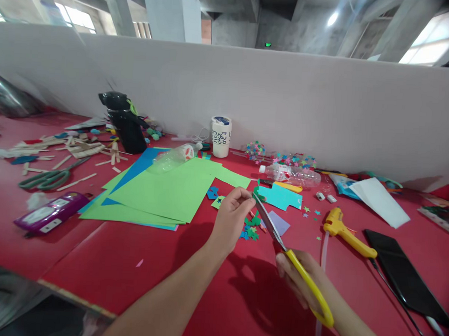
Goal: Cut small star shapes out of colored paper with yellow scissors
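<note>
My right hand (pixel 298 272) is wrapped round yellow-handled scissors (pixel 272 225), whose blades point up and left. Their tips reach the fingertips of my left hand (pixel 235 208). That hand is closed in a pinch, and a small dark green paper piece (pixel 260 191) shows at its fingertips by the blade tips; the fingers partly hide it. Below lie several small green and blue paper cutouts (pixel 250 232) and a lilac paper square (pixel 278 222). A turquoise paper piece (pixel 281 197) lies just beyond the scissors, and blue cutouts (pixel 212 192) rest left of my left hand.
Green paper sheets (pixel 170 195) are stacked on the left, with a clear bottle (pixel 178 155) on top. A yellow glue gun (pixel 343 229) and black phone (pixel 403 270) lie right. Behind stand a white cup (pixel 221 137) and black bottle (pixel 124 127). Green-handled scissors (pixel 47 179) lie far left.
</note>
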`<state>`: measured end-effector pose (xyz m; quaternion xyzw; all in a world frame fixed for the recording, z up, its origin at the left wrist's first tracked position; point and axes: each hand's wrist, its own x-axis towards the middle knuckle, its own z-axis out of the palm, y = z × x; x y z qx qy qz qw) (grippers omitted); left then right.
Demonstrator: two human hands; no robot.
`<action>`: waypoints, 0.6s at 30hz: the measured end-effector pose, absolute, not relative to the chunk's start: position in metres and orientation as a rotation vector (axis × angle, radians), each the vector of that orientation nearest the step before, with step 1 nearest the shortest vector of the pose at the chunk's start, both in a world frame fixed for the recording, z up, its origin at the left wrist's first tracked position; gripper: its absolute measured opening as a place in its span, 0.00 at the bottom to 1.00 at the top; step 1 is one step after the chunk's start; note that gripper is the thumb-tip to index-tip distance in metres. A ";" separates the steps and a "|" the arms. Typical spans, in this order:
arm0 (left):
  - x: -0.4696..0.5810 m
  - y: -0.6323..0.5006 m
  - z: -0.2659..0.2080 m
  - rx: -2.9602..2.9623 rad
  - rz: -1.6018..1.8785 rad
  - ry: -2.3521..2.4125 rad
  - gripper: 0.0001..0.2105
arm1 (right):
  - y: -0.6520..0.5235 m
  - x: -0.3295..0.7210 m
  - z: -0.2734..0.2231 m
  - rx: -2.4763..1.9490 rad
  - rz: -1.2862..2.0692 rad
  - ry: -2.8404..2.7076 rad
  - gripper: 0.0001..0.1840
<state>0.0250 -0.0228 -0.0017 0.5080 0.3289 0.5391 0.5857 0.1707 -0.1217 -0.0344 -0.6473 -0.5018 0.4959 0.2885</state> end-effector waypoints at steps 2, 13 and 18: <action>0.026 -0.022 -0.004 1.176 1.251 0.768 0.03 | -0.122 0.169 -0.034 -1.732 1.323 -1.317 0.22; 0.008 0.004 -0.014 1.420 1.060 0.961 0.04 | -0.120 0.183 -0.029 -1.600 1.185 -1.160 0.26; 0.001 0.015 -0.026 1.749 0.910 1.214 0.04 | -0.115 0.187 -0.028 -1.606 1.152 -1.133 0.25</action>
